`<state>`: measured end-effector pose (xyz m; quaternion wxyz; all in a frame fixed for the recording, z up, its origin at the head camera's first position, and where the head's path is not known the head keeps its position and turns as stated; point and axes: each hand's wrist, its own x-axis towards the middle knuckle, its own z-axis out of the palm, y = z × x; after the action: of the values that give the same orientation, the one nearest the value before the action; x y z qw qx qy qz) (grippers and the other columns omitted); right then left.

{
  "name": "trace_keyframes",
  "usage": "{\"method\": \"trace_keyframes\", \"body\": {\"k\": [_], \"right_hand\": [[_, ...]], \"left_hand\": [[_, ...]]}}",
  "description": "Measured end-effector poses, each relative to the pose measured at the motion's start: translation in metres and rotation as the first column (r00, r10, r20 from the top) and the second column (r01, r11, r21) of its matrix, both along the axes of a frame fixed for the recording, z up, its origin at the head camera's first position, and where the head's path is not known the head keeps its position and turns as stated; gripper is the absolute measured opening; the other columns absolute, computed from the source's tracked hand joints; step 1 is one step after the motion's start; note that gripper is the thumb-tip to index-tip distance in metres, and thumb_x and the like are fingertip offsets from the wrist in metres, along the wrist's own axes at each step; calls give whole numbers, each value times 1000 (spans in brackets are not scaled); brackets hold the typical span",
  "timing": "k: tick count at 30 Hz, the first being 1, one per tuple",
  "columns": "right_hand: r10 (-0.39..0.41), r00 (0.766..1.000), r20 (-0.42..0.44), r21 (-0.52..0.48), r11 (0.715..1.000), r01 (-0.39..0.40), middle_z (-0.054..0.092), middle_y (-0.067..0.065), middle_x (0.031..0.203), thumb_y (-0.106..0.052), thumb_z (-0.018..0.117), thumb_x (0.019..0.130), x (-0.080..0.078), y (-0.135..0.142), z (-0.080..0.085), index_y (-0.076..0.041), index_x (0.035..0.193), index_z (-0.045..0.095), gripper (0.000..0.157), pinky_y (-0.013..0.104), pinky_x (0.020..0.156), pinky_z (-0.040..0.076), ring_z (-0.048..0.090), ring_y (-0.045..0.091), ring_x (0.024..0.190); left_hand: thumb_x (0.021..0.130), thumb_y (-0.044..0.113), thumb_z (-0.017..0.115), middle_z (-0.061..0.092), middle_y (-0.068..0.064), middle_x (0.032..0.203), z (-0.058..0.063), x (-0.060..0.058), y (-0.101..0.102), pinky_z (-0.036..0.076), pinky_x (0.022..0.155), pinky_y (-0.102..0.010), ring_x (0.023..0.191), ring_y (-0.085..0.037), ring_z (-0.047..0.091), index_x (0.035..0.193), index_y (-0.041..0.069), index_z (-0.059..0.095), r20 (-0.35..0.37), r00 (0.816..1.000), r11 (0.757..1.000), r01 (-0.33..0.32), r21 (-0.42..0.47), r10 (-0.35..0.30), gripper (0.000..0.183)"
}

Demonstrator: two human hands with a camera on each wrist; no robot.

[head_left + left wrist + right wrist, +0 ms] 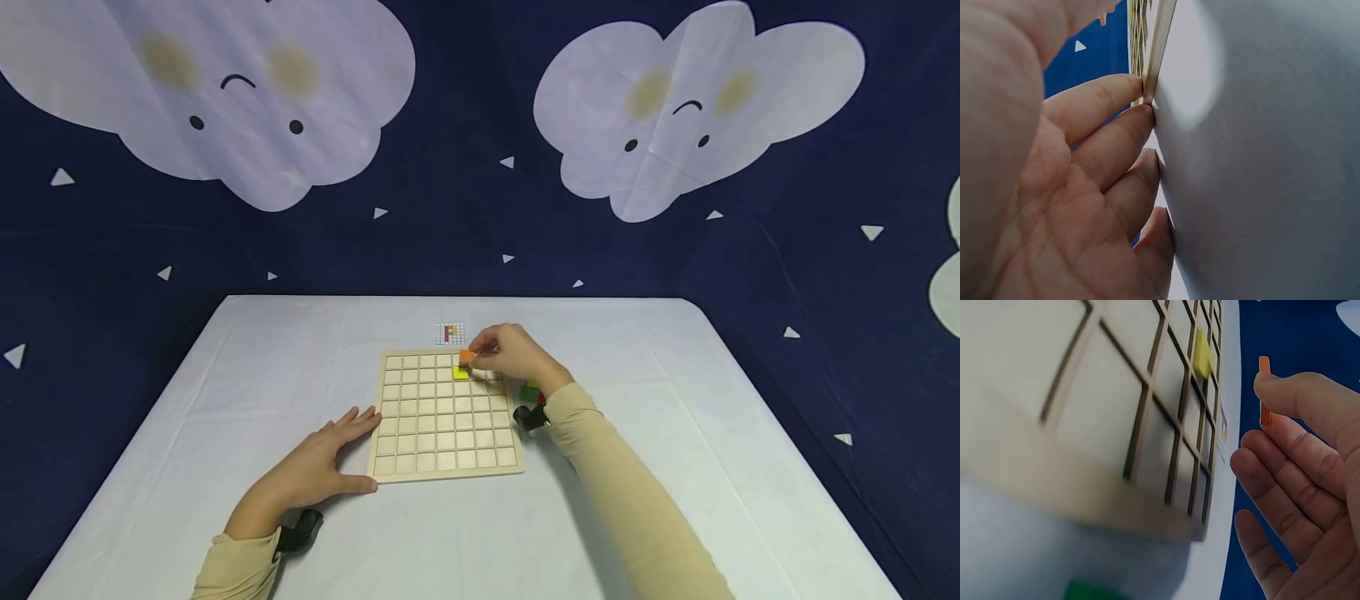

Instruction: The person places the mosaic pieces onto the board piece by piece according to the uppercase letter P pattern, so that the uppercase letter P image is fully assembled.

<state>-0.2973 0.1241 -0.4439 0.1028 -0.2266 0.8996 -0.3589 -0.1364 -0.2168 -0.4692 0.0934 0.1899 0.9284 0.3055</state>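
A pale wooden board (437, 421) with a raised grid lies flat on the table. In the head view my right hand (517, 354) is over its far edge, pinching a square orange tile (467, 357) between thumb and fingertip. The right wrist view shows that thin tile (1264, 394) edge-on, held off the board. One yellow tile (461, 373) sits in a cell near the far side, just below the orange one. My left hand (318, 462) spreads along the board's left side, its fingertips (1141, 112) touching the edge and tabletop.
Behind the board lies a small printed card (451, 333) with a coloured grid pattern. Right of the board, partly behind my right wrist, are loose tiles, among them a green tile (529, 392) and a red tile (542, 398). A dark cloud-patterned cloth (465, 208) hangs behind the table.
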Motion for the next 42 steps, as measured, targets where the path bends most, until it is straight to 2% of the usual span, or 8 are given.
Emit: {"method": "trace_keyframes", "body": {"k": [13, 22, 28, 31, 42], "right_hand": [[57, 998, 10, 14, 998, -57, 78, 7, 116, -19, 82, 96, 6, -26, -5, -8, 117, 77, 24, 30, 99, 63, 74, 20, 109], [90, 996, 1, 55, 994, -89, 79, 5, 113, -20, 82, 96, 7, -34, -9, -8, 116, 77, 23, 29, 96, 62, 71, 15, 103], [86, 996, -27, 77, 993, -84, 79, 3, 112, -20, 84, 95, 7, -38, -11, -9, 114, 79, 22, 30, 94, 61, 70, 14, 101], [78, 996, -34, 84, 994, -75, 79, 2, 111, -19, 84, 94, 8, -39, -12, -10, 114, 79, 22, 29, 94, 61, 70, 13, 99], [49, 998, -30, 95, 994, -46, 79, 3, 111, -18, 86, 93, 11, -42, -11, -10, 111, 80, 21, 31, 96, 60, 69, 14, 100]], "left_hand": [[78, 41, 95, 43, -17, 170, 0, -1, 0, 22, 129, -75, 161, -50, 30, 159, 5, 51, 0, 1000, 1000, 3, 1, -3, 99], [79, 43, 94, 43, -17, 170, 1, 0, 1, 23, 128, -75, 161, -50, 31, 159, 5, 51, -10, 1000, 1000, 8, -1, -8, 99], [78, 44, 94, 44, -18, 169, 2, 1, 1, 25, 127, -76, 159, -51, 33, 159, 5, 51, -24, 1000, 1000, 17, -1, -17, 100], [78, 43, 95, 44, -18, 169, 2, 1, 1, 24, 127, -75, 160, -51, 32, 159, 5, 51, -10, 1000, 1000, 10, 1, -10, 100], [78, 42, 94, 42, -18, 170, 1, 1, 0, 23, 128, -76, 160, -51, 30, 159, 4, 51, -3, 1000, 1000, 11, 3, -11, 99]]}}
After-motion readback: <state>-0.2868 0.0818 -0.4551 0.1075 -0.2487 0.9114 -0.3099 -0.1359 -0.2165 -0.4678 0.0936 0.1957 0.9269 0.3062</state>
